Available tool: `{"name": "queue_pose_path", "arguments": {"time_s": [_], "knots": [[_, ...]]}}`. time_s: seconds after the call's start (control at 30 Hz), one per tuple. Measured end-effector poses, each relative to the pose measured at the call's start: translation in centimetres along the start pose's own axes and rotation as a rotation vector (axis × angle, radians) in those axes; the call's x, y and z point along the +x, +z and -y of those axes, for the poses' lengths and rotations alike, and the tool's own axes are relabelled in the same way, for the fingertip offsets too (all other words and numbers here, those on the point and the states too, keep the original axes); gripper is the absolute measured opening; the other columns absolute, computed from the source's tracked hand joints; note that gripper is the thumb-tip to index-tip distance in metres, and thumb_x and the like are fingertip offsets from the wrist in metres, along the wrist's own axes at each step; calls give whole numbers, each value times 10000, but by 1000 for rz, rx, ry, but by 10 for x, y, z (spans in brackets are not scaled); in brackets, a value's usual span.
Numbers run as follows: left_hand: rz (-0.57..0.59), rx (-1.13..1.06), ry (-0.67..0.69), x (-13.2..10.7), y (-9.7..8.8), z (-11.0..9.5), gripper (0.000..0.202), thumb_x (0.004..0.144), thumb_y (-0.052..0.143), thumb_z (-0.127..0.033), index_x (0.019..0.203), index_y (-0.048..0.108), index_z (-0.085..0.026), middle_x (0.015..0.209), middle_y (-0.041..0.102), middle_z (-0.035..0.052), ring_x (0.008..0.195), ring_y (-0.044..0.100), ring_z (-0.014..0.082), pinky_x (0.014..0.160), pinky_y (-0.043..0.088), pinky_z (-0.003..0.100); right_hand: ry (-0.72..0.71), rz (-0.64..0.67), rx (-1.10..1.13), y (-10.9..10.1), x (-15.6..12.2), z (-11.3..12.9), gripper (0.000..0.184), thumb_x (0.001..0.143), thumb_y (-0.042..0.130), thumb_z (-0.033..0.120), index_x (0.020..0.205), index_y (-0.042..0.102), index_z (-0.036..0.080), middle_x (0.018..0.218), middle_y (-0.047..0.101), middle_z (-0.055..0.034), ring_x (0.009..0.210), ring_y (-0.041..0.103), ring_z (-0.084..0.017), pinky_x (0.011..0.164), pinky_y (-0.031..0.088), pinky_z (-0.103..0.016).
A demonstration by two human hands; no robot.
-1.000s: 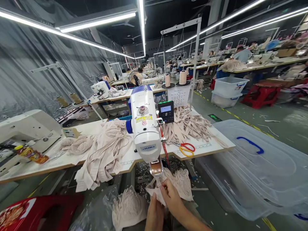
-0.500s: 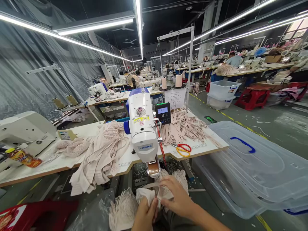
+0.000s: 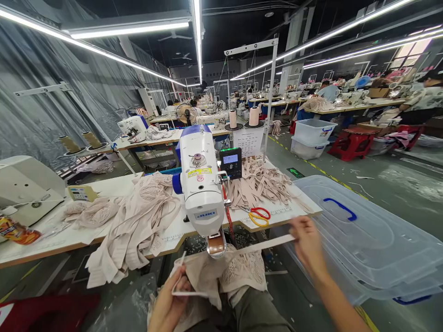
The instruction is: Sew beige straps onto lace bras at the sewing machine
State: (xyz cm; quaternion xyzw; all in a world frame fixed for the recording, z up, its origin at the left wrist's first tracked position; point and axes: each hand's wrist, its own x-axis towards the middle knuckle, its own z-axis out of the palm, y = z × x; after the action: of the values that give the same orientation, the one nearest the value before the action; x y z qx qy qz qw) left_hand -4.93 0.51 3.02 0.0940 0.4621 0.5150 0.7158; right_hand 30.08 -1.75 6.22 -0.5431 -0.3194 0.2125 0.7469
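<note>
A beige lace garment (image 3: 207,272), which looks like a bra, is stretched over my lap below the sewing machine (image 3: 200,184). My left hand (image 3: 173,293) is closed on its left part, where narrow pale edging loops past the fingers. On the right, my right hand (image 3: 308,246) pinches the end of a light strap (image 3: 268,243), pulled out taut and slanting up from the garment. The lace cup (image 3: 244,272) lies over my knee between the hands. Just above the garment is the machine's lower arm (image 3: 216,244).
Beige strips (image 3: 263,182) and red-and-yellow scissors (image 3: 259,216) lie right of the machine. A beige garment pile (image 3: 134,226) hangs over the table's front edge at left. A lidded clear plastic bin (image 3: 374,235) stands close beside my right arm. Thread cones (image 3: 254,116) stand behind.
My hands have moved apart from close together, the right one out to the right with the strap end, the left one to the left. The garment has spread open between them. The view has shifted slightly.
</note>
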Motion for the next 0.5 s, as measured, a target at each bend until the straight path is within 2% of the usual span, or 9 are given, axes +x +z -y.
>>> {"name": "queue_pose_path", "arguments": {"time_s": [0.07,0.1,0.13,0.2,0.27,0.3,0.37,0.43,0.5], "knots": [[-87,-264,-62,-3,5,-9,198,957,479,-56,788,542,-140,576,466,-74,381,362,11,417,340,111,-16,-160,53,-14,14,-1,465,664,764,617,754,506,240,586,437,86,439,311,-55,425,292,-205],[-92,-358,-88,-5,9,-8,254,989,404,-50,790,533,-143,584,481,-68,379,381,9,411,340,101,-2,-159,31,-16,13,-4,466,645,780,610,757,525,236,585,450,84,446,334,-59,431,306,-206],[-78,-417,-116,-8,14,-4,288,1008,361,-55,793,530,-146,594,497,-61,381,399,9,409,341,96,19,-89,-24,-15,6,-8,436,653,784,588,763,563,229,596,494,67,468,391,-73,448,341,-213],[-26,-433,-196,-13,25,16,286,1010,388,-77,770,527,-148,596,507,-57,383,410,11,409,341,104,41,247,-212,-3,-21,-18,331,737,739,530,764,650,212,649,607,4,555,530,-124,512,428,-245],[60,-313,-317,-16,34,42,255,957,543,-113,706,522,-146,558,478,-64,392,413,22,436,366,128,-36,604,-355,14,-54,-27,240,829,666,439,775,705,208,715,676,-38,638,607,-160,591,481,-275],[100,-222,-333,-16,36,54,255,893,663,-149,676,530,-145,533,461,-71,395,407,28,444,373,141,-99,721,-395,22,-69,-30,213,864,632,395,799,719,212,739,691,-44,663,625,-165,620,494,-280],[164,-42,-238,-15,37,74,338,701,878,-257,640,566,-142,525,499,-63,430,441,49,469,400,168,-213,843,-424,37,-94,-32,183,911,587,333,860,721,220,777,701,-41,704,647,-162,657,508,-270],[189,111,-47,-11,34,85,416,556,958,-383,680,642,-142,610,624,-18,543,564,102,556,474,204,-298,876,-423,47,-109,-31,153,935,569,290,910,705,224,818,706,-36,744,663,-155,680,516,-254],[199,239,121,-7,29,88,472,558,937,-491,812,727,-153,800,742,45,761,683,187,741,543,267,-361,879,-421,55,-115,-31,135,944,558,249,926,690,224,844,711,-32,770,673,-151,691,519,-245]]}}
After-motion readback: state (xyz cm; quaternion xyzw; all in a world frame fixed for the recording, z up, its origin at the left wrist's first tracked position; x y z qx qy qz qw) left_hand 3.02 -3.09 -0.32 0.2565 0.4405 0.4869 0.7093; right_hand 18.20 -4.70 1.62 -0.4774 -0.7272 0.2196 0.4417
